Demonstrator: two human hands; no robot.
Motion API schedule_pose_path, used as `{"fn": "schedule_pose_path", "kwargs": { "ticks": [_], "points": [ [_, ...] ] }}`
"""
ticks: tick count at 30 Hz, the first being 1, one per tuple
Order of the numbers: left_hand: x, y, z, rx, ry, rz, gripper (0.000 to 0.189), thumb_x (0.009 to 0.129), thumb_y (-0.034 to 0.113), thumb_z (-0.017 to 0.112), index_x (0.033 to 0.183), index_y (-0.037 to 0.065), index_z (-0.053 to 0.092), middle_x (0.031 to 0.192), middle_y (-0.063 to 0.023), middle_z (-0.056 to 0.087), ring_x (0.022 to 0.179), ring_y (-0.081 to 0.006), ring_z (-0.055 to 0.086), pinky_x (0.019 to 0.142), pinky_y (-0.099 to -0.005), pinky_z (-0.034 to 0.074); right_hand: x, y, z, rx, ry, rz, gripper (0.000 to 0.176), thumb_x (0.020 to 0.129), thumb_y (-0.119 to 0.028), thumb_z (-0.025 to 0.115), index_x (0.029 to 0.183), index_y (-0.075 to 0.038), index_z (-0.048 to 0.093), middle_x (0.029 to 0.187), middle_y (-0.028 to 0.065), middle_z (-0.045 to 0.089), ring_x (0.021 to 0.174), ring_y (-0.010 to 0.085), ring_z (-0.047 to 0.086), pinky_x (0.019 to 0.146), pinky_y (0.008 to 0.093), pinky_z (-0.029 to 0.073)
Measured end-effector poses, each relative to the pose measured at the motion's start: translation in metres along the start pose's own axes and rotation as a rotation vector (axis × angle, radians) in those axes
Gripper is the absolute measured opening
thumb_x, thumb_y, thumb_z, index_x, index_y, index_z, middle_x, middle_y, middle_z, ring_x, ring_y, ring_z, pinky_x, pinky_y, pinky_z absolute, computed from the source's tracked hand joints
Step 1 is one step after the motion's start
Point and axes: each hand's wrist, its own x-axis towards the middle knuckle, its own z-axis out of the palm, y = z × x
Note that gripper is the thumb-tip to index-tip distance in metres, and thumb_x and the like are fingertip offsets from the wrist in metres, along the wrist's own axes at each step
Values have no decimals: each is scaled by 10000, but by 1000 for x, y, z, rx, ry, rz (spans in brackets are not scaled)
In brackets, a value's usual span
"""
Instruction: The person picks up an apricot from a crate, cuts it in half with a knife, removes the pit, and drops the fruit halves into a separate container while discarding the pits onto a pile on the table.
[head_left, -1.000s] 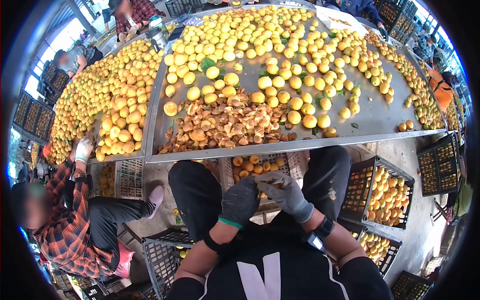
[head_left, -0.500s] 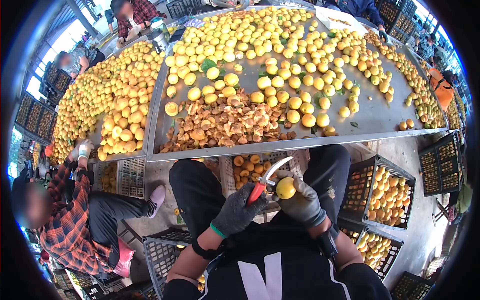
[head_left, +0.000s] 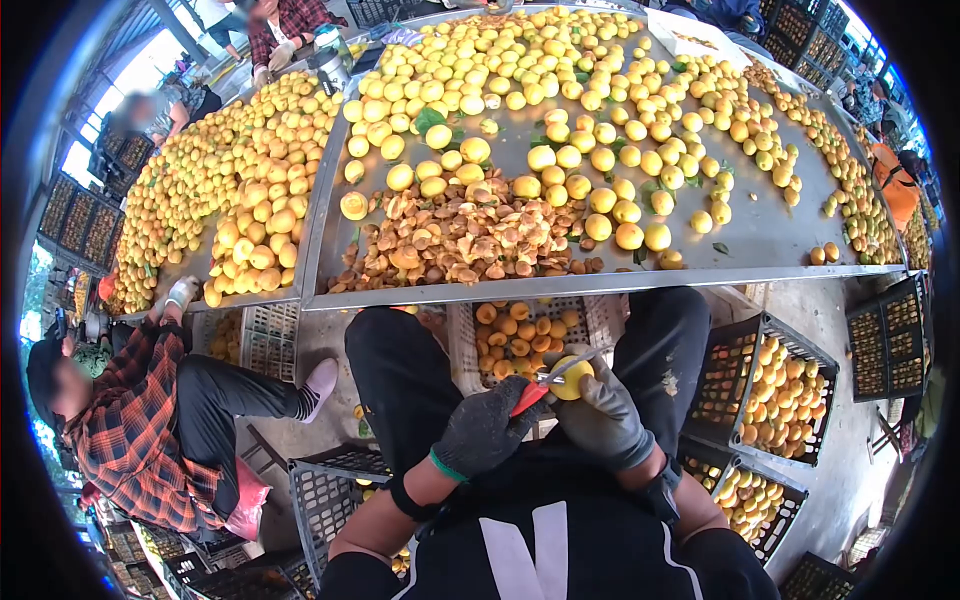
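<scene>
Inside left hand [head_left: 484, 421] — red handle [head_left: 530, 397] partly hidden.

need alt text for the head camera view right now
A person's gloved left hand holds a red-handled knife against a yellow fruit in their gloved right hand. Before them stands a metal table spread with many more fruits and a heap of brown pieces.

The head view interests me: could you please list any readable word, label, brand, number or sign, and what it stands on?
No text can be read.
Black fabric top: plain white stripes, no lettering visible.
Red-handled metal knife: no readable marking.
Distant black plastic crates: too small to tell.
</scene>
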Motion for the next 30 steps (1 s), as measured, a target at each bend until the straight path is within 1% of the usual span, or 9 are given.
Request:
{"fn": "schedule_pose_path", "kwargs": {
  "ticks": [15, 17, 20, 22, 24, 25, 26, 28, 30],
  "points": [
    [4, -2, 26, -27, 56, 39, 402, 819, 197, 654, 1125, -36, 536, 756, -225, 618, 672, -388, 621, 585, -439, 490, -6, 2, 7, -502, -25, -286, 541, 848, -319, 679, 1247, -100, 387, 1208, 112, 503, 1165, 255, 489, 991, 385, 373],
    [7, -9, 29, -75, 63, 70, 419, 822, 211, 660, 1129, -41, 528, 776, -230, 618, 681, -391, 620, 596, -435, 495, -5, -11, 0, -1159, -30, -400, 585, 833, -400, 679, 1210, -47, 404, 1143, 121, 552, 1053, 239, 562, 913, 351, 436],
    [19, -13, 12, -245, -100, 201, 485, 820, 245, 688, 1172, -32, 501, 841, -207, 627, 654, -346, 631, 612, -417, 507, -7, -35, -18, -1646, -142, -269, 552, 812, -384, 710, 1155, -51, 435, 981, 61, 598, 900, 231, 635, 730, 319, 505],
    [28, 12, -17, -530, -606, -224, 537, 818, 300, 704, 1190, -3, 463, 750, -129, 604, 666, -278, 628, 612, -394, 495, -6, -36, -18, -1548, -151, -297, 546, 801, -398, 723, 1143, -57, 467, 858, 20, 597, 752, 189, 621, 666, 302, 495],
    [38, 29, -29, -585, -594, -344, 542, 808, 292, 720, 1184, 5, 455, 772, -108, 596, 695, -255, 620, 643, -379, 498, -8, -40, -6, -637, 23, 290, 552, 805, -396, 723, 1155, -52, 471, 837, 0, 568, 685, 150, 568, 657, 281, 487],
    [42, 34, -31, -640, -581, -460, 548, 797, 283, 735, 1178, 13, 447, 794, -88, 588, 725, -232, 613, 674, -364, 501, -8, -42, -1, -577, 42, 320, 496, 833, -330, 712, 1165, -53, 470, 881, -7, 538, 735, 110, 531, 711, 246, 469],
    [41, 27, -21, -638, -580, -453, 548, 797, 283, 735, 1178, 13, 447, 794, -88, 588, 725, -232, 613, 674, -364, 501, -6, -38, 1, -580, 41, 314, 496, 833, -330, 712, 1165, -53, 470, 881, -7, 538, 735, 110, 531, 711, 246, 469],
    [33, 6, 3, -502, -176, -48, 501, 782, 238, 751, 1130, 34, 453, 878, -93, 576, 780, -198, 595, 726, -331, 497, 0, -29, 3, -985, -43, -58, 422, 851, -220, 694, 1171, -60, 470, 968, 2, 523, 860, 93, 514, 785, 231, 442],
    [30, 6, 3, -523, -157, -94, 479, 782, 224, 752, 1110, 42, 454, 905, -94, 569, 804, -178, 584, 740, -324, 493, 2, -34, 0, -1163, -113, -132, 406, 856, -135, 674, 1192, -62, 457, 1030, 2, 504, 935, 83, 483, 842, 228, 412]
  ]
}}
